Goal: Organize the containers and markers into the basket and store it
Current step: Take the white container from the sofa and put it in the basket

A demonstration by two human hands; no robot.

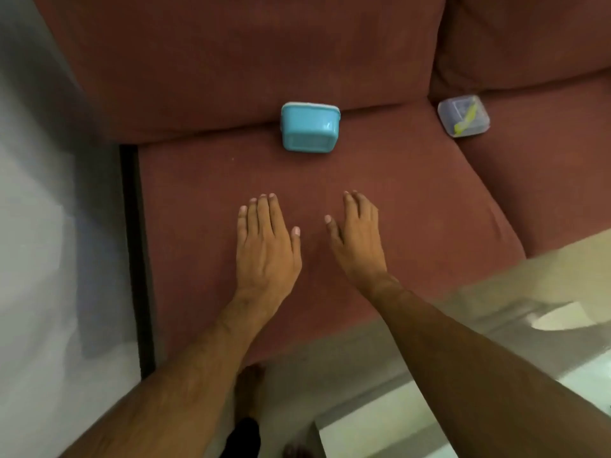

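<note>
A light blue plastic container (309, 127) lies tipped on its side on the sofa seat, its lid against the backrest. A clear lidded container (463, 116) with a yellow-green marker inside rests on the neighbouring cushion to the right. My left hand (268, 246) and my right hand (357, 239) hover palm-down over the near cushion, fingers spread, holding nothing, well short of the blue container. No basket is visible.
The reddish-brown sofa (205, 200) fills most of the view, with its backrest (231, 61) beyond. A dark frame edge (134, 259) and a pale wall border it on the left. Light floor and my bare foot (249, 388) show below.
</note>
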